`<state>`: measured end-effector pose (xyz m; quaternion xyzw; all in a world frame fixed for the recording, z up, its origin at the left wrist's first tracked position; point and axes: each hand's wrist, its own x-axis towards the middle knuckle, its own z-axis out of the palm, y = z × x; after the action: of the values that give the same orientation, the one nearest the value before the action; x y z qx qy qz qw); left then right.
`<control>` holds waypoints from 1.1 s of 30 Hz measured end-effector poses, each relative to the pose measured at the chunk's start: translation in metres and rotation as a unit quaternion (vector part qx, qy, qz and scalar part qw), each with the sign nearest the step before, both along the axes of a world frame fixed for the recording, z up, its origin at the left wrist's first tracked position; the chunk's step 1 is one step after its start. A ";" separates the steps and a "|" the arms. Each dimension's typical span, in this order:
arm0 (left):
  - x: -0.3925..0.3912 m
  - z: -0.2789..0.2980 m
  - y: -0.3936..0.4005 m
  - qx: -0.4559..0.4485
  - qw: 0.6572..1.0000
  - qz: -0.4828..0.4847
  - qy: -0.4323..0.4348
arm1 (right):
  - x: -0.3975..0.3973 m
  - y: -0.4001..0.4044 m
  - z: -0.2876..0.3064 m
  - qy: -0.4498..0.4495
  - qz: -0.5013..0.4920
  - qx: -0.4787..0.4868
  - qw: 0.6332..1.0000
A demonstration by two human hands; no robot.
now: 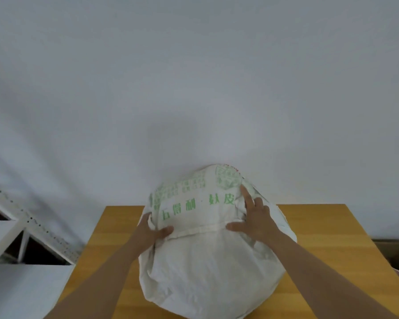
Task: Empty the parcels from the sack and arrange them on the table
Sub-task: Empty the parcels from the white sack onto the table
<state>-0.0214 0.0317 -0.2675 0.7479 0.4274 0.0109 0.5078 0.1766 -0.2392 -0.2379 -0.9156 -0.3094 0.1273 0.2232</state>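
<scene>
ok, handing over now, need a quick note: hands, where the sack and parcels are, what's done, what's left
Left hand: grips a fold of the bulging white cloth sack with green print at its left side.
Right hand: rests flat on the sack's upper right, fingers spread.
The sack sits on the light wooden table, still full and lumpy; its opening is not in view.
Done: the sack is on the table. No parcels are visible.
Left: open the sack, empty the parcels out, arrange them on the table.

A white wall is seen behind. White metal shelving is placed at left; a cardboard box at right.
</scene>
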 end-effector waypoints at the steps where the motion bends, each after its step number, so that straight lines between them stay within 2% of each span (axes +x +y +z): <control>1: -0.003 -0.003 0.003 0.014 1.000 -0.008 0.016 | 0.001 -0.002 -0.004 0.009 -0.001 -0.008 1.000; 5: -0.009 -0.006 0.009 0.040 0.998 -0.015 0.045 | 0.008 -0.009 -0.001 0.078 0.002 -0.002 0.997; 7: -0.008 0.005 0.000 0.063 0.998 0.000 0.009 | 0.008 -0.009 0.010 0.079 0.004 -0.003 0.997; 9: -0.003 0.020 -0.007 0.087 0.995 0.037 -0.033 | 0.009 -0.004 0.026 0.019 0.003 -0.006 1.000; 11: 0.001 0.034 -0.008 0.163 0.980 0.075 -0.083 | 0.008 0.002 0.043 -0.099 -0.010 0.017 0.995; 13: 0.007 0.046 -0.010 0.233 0.955 0.113 -0.145 | 0.003 0.007 0.056 -0.198 -0.035 0.081 0.976; 15: 0.009 0.048 -0.010 0.239 0.943 0.144 -0.181 | -0.004 0.007 0.057 -0.264 -0.048 0.124 0.955; 17: 0.007 0.042 -0.010 0.233 0.953 0.117 -0.154 | -0.009 0.001 0.043 -0.307 -0.031 0.075 0.948; 18: 0.003 0.034 -0.010 0.237 0.960 0.087 -0.124 | -0.011 -0.004 0.032 -0.317 -0.018 0.019 0.948; 20: -0.008 0.017 -0.015 0.240 0.968 0.037 -0.069 | -0.017 -0.011 0.013 -0.316 -0.001 -0.087 0.945; 22: -0.018 0.002 -0.026 0.253 0.966 -0.002 -0.048 | -0.025 -0.013 -0.002 -0.323 0.018 -0.123 0.938; 24: -0.025 -0.009 -0.036 0.259 0.965 -0.039 -0.028 | -0.034 -0.014 -0.010 -0.302 0.057 -0.119 0.944; 27: -0.031 -0.016 -0.038 0.262 0.959 -0.103 -0.016 | -0.038 -0.020 -0.010 -0.235 0.089 -0.059 0.966; 30: -0.036 -0.015 -0.039 0.265 0.952 -0.148 0.023 | -0.039 -0.030 -0.010 -0.153 0.071 -0.057 0.984; 33: -0.039 -0.012 -0.046 0.253 0.955 -0.155 0.017 | -0.040 -0.034 -0.007 -0.102 0.058 -0.080 0.990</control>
<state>-0.0607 -0.0143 -0.2798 0.9089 0.2982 0.0270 0.2903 0.1367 -0.2732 -0.2451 -0.9192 -0.3718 0.0705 0.1094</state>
